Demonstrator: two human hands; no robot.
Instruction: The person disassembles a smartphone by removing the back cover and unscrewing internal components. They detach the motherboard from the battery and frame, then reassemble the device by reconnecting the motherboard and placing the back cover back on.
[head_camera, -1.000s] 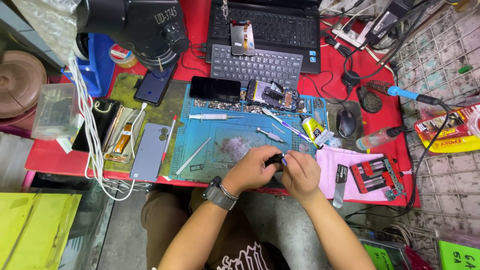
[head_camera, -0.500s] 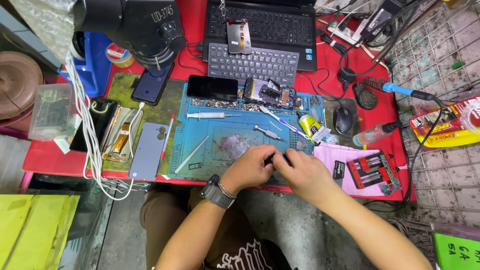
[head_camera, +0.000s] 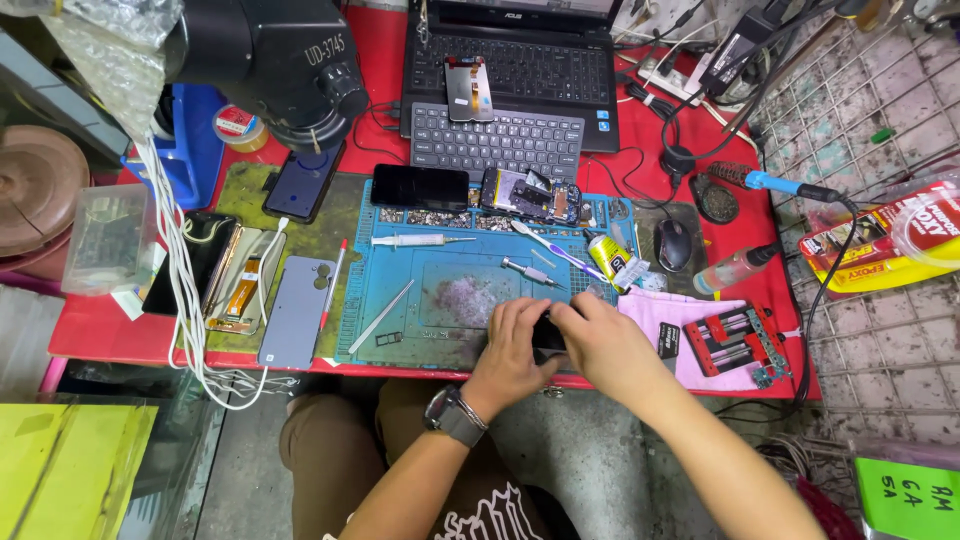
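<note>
Both of my hands meet at the front edge of the blue repair mat (head_camera: 470, 300), holding a small black part (head_camera: 547, 334) between them. My left hand (head_camera: 512, 350), with a watch on its wrist, grips it from the left. My right hand (head_camera: 600, 345) grips it from the right, fingers curled over it. Most of the part is hidden by my fingers. A precision screwdriver (head_camera: 528, 271) and a purple-handled tool (head_camera: 556, 254) lie on the mat just beyond my hands.
An opened phone (head_camera: 530, 195), a dark phone (head_camera: 420, 186), a syringe (head_camera: 420, 240) and a glue tube (head_camera: 612, 262) lie on the mat. A laptop (head_camera: 520, 60), small keyboard (head_camera: 495, 140), microscope (head_camera: 270, 60), mouse (head_camera: 673, 243), red clamp jig (head_camera: 735, 340) and soldering iron (head_camera: 790, 187) surround it.
My hands have stayed together on the small black part, shifting slightly right and closing tighter over it. The view has moved a little.
</note>
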